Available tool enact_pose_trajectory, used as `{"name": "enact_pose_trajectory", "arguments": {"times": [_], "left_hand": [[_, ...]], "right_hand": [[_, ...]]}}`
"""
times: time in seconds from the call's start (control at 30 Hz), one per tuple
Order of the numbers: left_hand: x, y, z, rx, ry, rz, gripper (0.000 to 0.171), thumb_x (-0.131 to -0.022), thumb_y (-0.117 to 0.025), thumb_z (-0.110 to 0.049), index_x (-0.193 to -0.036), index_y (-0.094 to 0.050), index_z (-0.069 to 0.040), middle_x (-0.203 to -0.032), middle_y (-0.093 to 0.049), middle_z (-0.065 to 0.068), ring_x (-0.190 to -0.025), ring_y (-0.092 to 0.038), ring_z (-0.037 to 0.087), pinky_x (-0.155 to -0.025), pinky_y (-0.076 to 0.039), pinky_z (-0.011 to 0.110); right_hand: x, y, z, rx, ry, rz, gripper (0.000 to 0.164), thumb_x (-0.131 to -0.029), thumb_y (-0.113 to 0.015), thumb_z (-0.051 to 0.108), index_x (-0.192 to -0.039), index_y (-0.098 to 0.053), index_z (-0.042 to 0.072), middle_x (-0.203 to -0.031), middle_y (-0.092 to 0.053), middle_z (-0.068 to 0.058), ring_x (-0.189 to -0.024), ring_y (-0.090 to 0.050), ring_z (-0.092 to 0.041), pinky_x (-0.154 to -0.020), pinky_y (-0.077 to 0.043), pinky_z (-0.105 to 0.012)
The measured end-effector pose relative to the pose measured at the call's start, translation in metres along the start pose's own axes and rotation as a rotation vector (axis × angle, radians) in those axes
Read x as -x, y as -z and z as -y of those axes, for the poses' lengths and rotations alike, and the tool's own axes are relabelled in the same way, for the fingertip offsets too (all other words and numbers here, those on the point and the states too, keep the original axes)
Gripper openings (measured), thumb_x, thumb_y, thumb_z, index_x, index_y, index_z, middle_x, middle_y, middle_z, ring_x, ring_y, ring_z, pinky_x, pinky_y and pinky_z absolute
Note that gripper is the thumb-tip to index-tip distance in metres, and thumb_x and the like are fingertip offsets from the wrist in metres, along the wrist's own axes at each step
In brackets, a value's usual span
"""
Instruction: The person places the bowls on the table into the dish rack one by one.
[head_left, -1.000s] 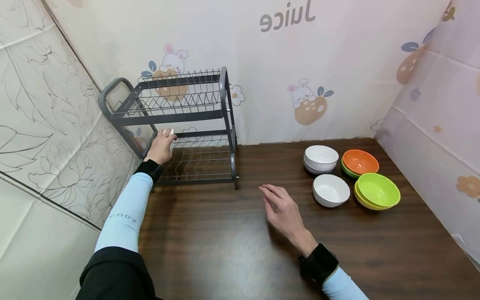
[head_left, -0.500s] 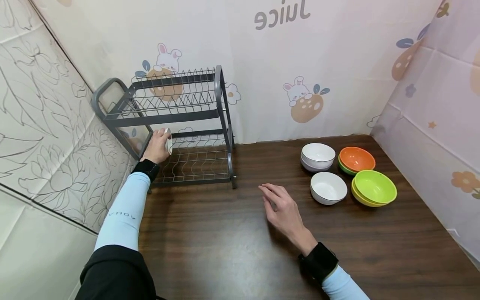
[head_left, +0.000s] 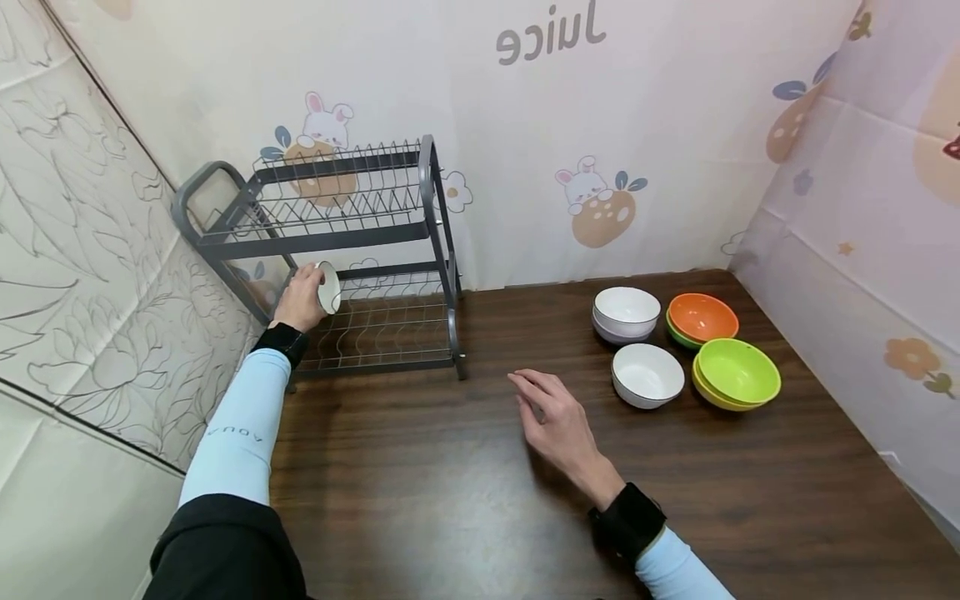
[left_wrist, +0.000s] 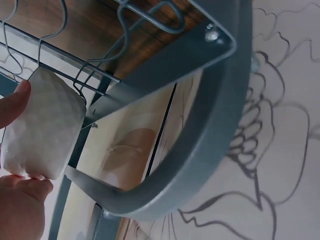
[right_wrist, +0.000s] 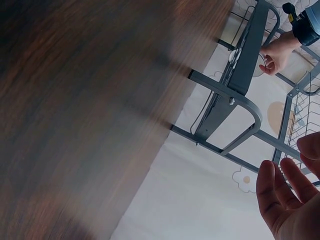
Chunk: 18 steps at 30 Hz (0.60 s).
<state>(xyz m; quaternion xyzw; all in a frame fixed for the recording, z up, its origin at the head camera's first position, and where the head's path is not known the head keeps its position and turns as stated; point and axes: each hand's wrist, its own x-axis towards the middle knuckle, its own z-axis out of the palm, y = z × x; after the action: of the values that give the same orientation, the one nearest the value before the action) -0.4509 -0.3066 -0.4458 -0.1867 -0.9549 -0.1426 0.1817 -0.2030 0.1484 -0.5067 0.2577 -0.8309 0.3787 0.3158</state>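
My left hand holds a small white bowl on its side, inside the left end of the lower tier of a dark grey two-tier dish rack. In the left wrist view the thumb and fingertips grip the bowl, whose outer wall has a faceted texture. Rack wires lie right at its edge. My right hand hovers over the brown table with fingers loosely bent and nothing in them. In the right wrist view its fingers are apart from the rack.
To the right stand stacked white bowls, a single-looking white bowl, an orange bowl on a green one, and a lime bowl on a yellow one. Patterned sheets wall off the back and sides of the table.
The white bowl in my left hand has turned from edge-on to show its round opening more. The right hand keeps its pose. The whole head view has shifted slightly.
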Motion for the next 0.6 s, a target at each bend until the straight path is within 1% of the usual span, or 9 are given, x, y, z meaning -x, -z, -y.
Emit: {"name": "enact_pose_trajectory", "arguments": {"times": [0.1,0.2,0.27,0.33,0.4,0.47,0.5,0.53,0.6], "left_hand": [[0.001,0.000,0.002,0.004,-0.003,0.005,0.051,-0.070,-0.082,0.015,-0.108,-0.049,0.010,-0.117,-0.049,0.031,-0.112,-0.049,0.053,-0.085,-0.048,0.066],[0.000,0.000,0.001,0.015,-0.008,0.013,0.052,-0.070,-0.079,0.018,-0.113,-0.050,0.012,-0.121,-0.049,0.034,-0.118,-0.047,0.054,-0.090,-0.048,0.066],[-0.001,-0.001,0.001,0.009,-0.009,0.023,0.057,-0.070,-0.077,0.019,-0.121,-0.051,0.014,-0.130,-0.047,0.037,-0.125,-0.044,0.056,-0.097,-0.046,0.067],[-0.003,-0.001,-0.001,-0.004,-0.005,0.036,0.066,-0.070,-0.075,0.019,-0.131,-0.050,0.014,-0.141,-0.042,0.041,-0.134,-0.037,0.058,-0.106,-0.040,0.069],[-0.004,-0.001,-0.004,-0.028,-0.001,0.047,0.074,-0.072,-0.076,0.016,-0.140,-0.047,0.012,-0.151,-0.033,0.042,-0.141,-0.030,0.059,-0.112,-0.032,0.072],[-0.003,-0.001,-0.010,-0.052,0.002,0.039,0.076,-0.076,-0.078,0.010,-0.145,-0.046,0.009,-0.156,-0.029,0.041,-0.146,-0.025,0.059,-0.115,-0.024,0.075],[-0.002,-0.001,-0.014,-0.059,0.000,0.027,0.073,-0.079,-0.079,0.007,-0.145,-0.047,0.009,-0.156,-0.030,0.040,-0.147,-0.025,0.058,-0.115,-0.022,0.076],[0.000,0.000,-0.020,-0.064,-0.002,0.011,0.068,-0.082,-0.079,0.003,-0.144,-0.049,0.008,-0.155,-0.035,0.038,-0.147,-0.027,0.056,-0.114,-0.021,0.078],[0.006,0.002,-0.034,-0.065,-0.010,-0.040,0.054,-0.089,-0.078,-0.002,-0.138,-0.056,0.007,-0.145,-0.048,0.035,-0.141,-0.038,0.053,-0.112,-0.026,0.078]], "right_hand": [[0.001,0.000,0.000,-0.002,-0.002,-0.001,0.039,-0.092,-0.073,-0.005,-0.130,-0.073,0.005,-0.127,-0.070,-0.009,-0.112,-0.066,-0.026,-0.085,-0.056,-0.039],[0.001,0.001,0.001,0.000,-0.004,0.003,0.040,-0.092,-0.073,-0.004,-0.130,-0.073,0.006,-0.127,-0.070,-0.009,-0.113,-0.066,-0.026,-0.085,-0.057,-0.040],[0.002,0.002,0.001,0.010,-0.009,0.002,0.040,-0.092,-0.073,-0.004,-0.130,-0.074,0.007,-0.125,-0.071,-0.008,-0.111,-0.066,-0.025,-0.083,-0.057,-0.039],[0.002,0.003,0.001,0.020,-0.015,-0.001,0.039,-0.092,-0.074,-0.004,-0.130,-0.074,0.007,-0.121,-0.072,-0.007,-0.106,-0.066,-0.023,-0.079,-0.057,-0.038],[0.002,0.005,0.000,0.034,-0.023,-0.004,0.038,-0.092,-0.074,-0.004,-0.128,-0.075,0.008,-0.114,-0.073,-0.006,-0.099,-0.066,-0.020,-0.075,-0.057,-0.035],[0.003,0.008,-0.001,0.052,-0.040,-0.006,0.036,-0.092,-0.074,-0.003,-0.126,-0.076,0.007,-0.108,-0.073,-0.004,-0.091,-0.065,-0.016,-0.070,-0.056,-0.033],[0.003,0.010,-0.001,0.063,-0.053,-0.005,0.034,-0.092,-0.074,-0.002,-0.124,-0.077,0.007,-0.105,-0.073,-0.003,-0.088,-0.065,-0.015,-0.069,-0.056,-0.032],[0.004,0.012,-0.002,0.076,-0.070,-0.004,0.032,-0.092,-0.074,-0.001,-0.123,-0.077,0.007,-0.103,-0.072,-0.002,-0.085,-0.064,-0.013,-0.067,-0.056,-0.031],[0.007,0.018,-0.005,0.109,-0.112,-0.008,0.029,-0.092,-0.075,0.000,-0.120,-0.079,0.007,-0.100,-0.072,-0.001,-0.079,-0.062,-0.010,-0.064,-0.054,-0.030]]}}
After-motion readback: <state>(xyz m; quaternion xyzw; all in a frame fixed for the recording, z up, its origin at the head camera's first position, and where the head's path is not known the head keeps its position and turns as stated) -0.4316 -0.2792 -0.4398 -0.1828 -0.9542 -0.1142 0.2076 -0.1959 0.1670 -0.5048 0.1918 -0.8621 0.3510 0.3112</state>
